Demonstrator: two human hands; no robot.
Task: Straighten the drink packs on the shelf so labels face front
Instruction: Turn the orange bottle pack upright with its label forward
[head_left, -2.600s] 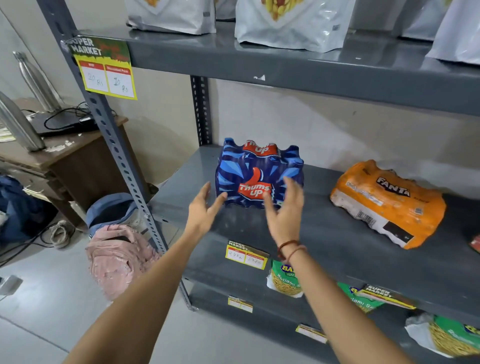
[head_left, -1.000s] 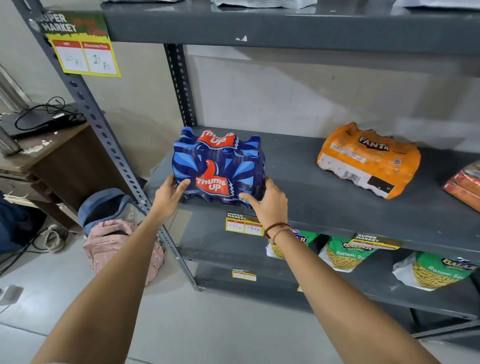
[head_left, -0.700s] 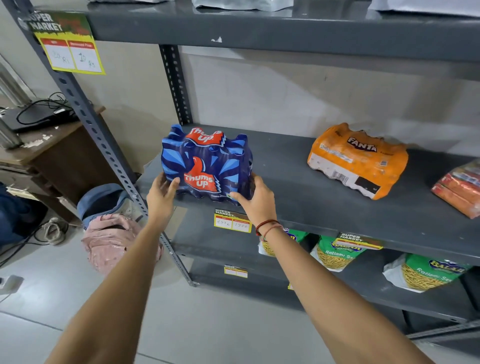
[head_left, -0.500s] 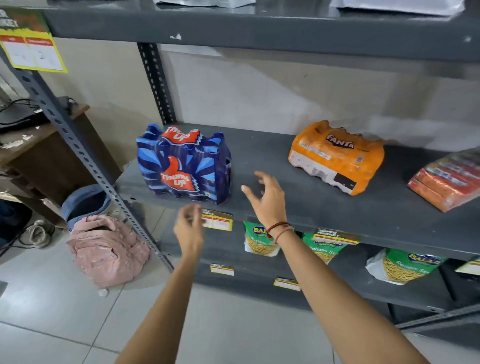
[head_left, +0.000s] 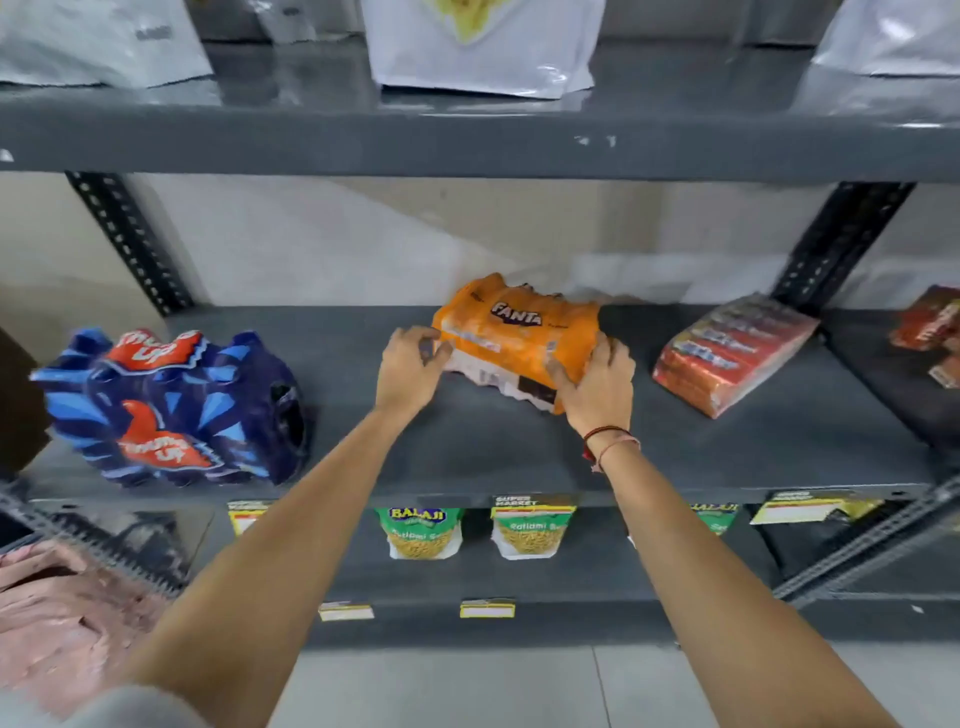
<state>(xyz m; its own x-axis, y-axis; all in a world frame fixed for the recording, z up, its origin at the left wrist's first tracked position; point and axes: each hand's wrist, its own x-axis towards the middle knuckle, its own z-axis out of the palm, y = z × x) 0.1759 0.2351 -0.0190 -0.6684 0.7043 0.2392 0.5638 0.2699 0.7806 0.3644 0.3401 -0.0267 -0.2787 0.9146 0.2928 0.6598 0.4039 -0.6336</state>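
Three drink packs on the grey shelf (head_left: 467, 457): one blue Thums Up pack (head_left: 171, 410) far left, one red pack (head_left: 732, 353) right, and one orange Fanta pack (head_left: 519, 338) mid-shelf gripped at its ends by left hand (head_left: 410, 371) and right hand (head_left: 600, 387).

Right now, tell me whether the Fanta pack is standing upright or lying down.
Lying down: the Fanta pack rests on its side, barcode panel facing front.
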